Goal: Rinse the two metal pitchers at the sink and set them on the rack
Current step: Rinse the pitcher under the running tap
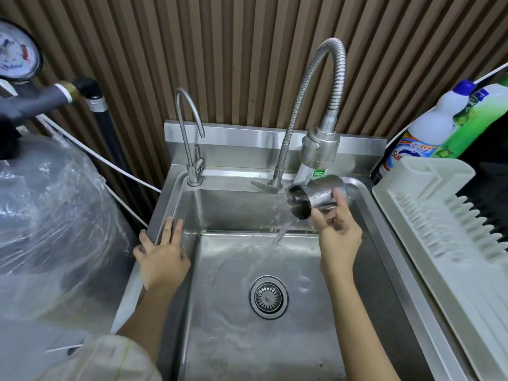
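I see a shiny steel sink with a deep, smooth basin. Water lies in a thin wet sheet on its floor, and a round drain with a ribbed strainer sits in the middle.

My right hand holds a small metal pitcher tipped on its side under the big faucet. The fingers curl round its back end, with the thumb up along its side. The pitcher is smooth and silver, and its dark open mouth faces left. Water runs out of it in a slanting stream down into the basin. The pitcher looks blurry, so I cannot tell if it has a handle, but I think the hand hides one.

The big faucet has a bendy ribbed metal neck and a fat spray head. A thin, smooth curved tap stands to its left.

My left hand rests flat on the sink's left rim, fingers straight and a little spread, holding nothing.

On the right is a white plastic rack with rows of pegs; its far side is cut off. Behind it stand a white bottle and a green bottle, partly hidden. On the left is a big tank wrapped in crinkly clear plastic, with a round gauge above it.

I see only one pitcher.
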Demonstrator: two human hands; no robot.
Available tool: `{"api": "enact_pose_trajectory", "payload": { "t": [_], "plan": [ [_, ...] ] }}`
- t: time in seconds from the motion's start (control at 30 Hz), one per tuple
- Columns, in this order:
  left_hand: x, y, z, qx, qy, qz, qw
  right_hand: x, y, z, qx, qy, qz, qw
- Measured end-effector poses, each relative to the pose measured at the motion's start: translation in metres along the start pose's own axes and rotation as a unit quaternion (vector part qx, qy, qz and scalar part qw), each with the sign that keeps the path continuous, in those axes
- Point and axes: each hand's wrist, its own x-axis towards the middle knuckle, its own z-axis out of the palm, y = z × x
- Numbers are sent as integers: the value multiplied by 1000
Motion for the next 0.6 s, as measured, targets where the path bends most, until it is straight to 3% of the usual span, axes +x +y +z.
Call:
{"api": "enact_pose_trajectory", "payload": {
  "t": [0.1, 0.17, 0.27, 0.43, 0.6],
  "plan": [
    [0, 0, 0, 4, -4, 1, 1000, 7, -5, 11, 229, -26, 203, 952],
    [0, -1, 0, 2, -1, 2, 1000, 5, -7, 15, 296, -43, 270, 915],
    [0, -1, 0, 3, -3, 1, 1000, 1, -6, 18, 344, -43, 299, 889],
    [0, 0, -1, -2, -2, 1, 1000, -6, 6, 24, 350, -83, 322, 876],
    [-1, 1, -2, 2, -5, -5, 1000, -8, 19, 24, 388, -63, 321, 861]
  ]
}}
